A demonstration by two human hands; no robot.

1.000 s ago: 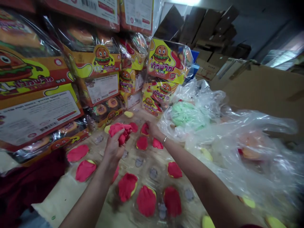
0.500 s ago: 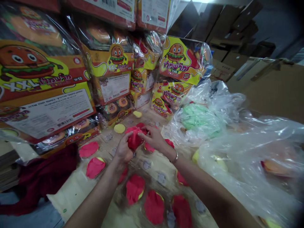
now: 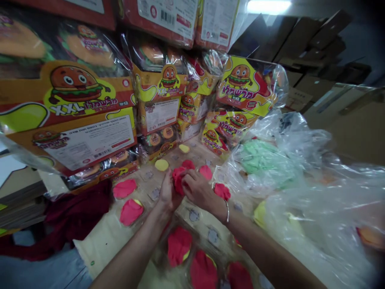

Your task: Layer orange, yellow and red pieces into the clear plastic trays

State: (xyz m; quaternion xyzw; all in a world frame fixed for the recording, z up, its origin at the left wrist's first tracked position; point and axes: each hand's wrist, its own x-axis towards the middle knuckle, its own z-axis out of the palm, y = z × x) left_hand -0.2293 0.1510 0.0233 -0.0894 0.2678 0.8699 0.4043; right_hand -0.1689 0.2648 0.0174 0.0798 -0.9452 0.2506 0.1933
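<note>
My left hand (image 3: 169, 193) is closed around the side of a stack of soft, crumpled red slices (image 3: 178, 180), holding it above the table. The fingers of my right hand (image 3: 196, 187) are bent and pinch at the right edge of the same stack. Part of it is hidden behind my fingers. Just beyond lies another red slice (image 3: 188, 164), and a ruffled red slice (image 3: 221, 191) sits to the right of my right wrist. Nearer to me, a red slice (image 3: 179, 245) rests on a yellow one, whose edge shows. A bare yellow slice (image 3: 161, 165) lies to the left of my hands.
Plastic-wrapped burger-print boxes (image 3: 93, 128) are stacked at the left and back. On the right, clear plastic bags (image 3: 325, 216) spread over the table, one with green sheets (image 3: 261, 157) inside. Dark red cloth (image 3: 76, 220) hangs at the left edge. Cardboard boxes (image 3: 349, 116) stand behind.
The view has turned a little to the left and up. My hands stay together at the red slices, with the right fingers moved in closer over them.
</note>
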